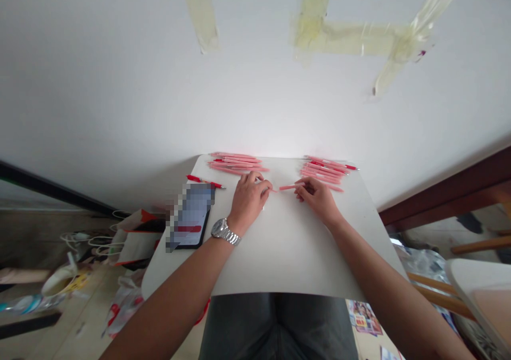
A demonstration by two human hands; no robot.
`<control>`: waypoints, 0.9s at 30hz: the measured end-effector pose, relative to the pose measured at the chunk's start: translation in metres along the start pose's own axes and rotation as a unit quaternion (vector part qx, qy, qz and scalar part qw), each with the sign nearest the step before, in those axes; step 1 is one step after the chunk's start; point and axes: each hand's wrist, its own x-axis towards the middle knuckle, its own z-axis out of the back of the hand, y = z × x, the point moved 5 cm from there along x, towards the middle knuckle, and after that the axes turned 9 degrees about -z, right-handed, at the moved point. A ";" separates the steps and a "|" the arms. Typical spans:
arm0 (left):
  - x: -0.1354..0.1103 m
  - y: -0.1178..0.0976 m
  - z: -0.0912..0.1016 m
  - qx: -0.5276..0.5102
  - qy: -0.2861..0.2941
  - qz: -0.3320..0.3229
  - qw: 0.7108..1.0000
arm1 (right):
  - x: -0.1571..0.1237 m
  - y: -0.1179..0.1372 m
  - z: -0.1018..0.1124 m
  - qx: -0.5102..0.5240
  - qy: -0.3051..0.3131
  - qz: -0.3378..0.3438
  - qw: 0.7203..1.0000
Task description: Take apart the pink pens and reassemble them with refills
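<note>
My left hand (249,199), with a metal watch on its wrist, is closed in a pinch over the middle of the white table. A slim pink pen part (273,190) pokes out from its fingertips. Facing it, my right hand (318,199) grips a pink pen barrel (286,187) between thumb and fingers, pointing left. A small gap separates the two parts. Beyond my left hand lies a pile of pink pens (237,161); a second pile of pink pens (324,172), some with red parts, is just behind my right hand.
On the table's left side lie a phone (190,216), partly blurred out, and a red pen (204,181). The white table (279,264) meets a wall (255,93) with yellowed tape. Bags, cables and a cup (59,281) crowd the floor at left; a white-topped stool (483,280) stands at right.
</note>
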 end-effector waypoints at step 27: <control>-0.001 0.000 -0.003 -0.008 0.000 0.010 1.000 | -0.005 0.004 -0.004 -0.076 0.010 0.033 0.997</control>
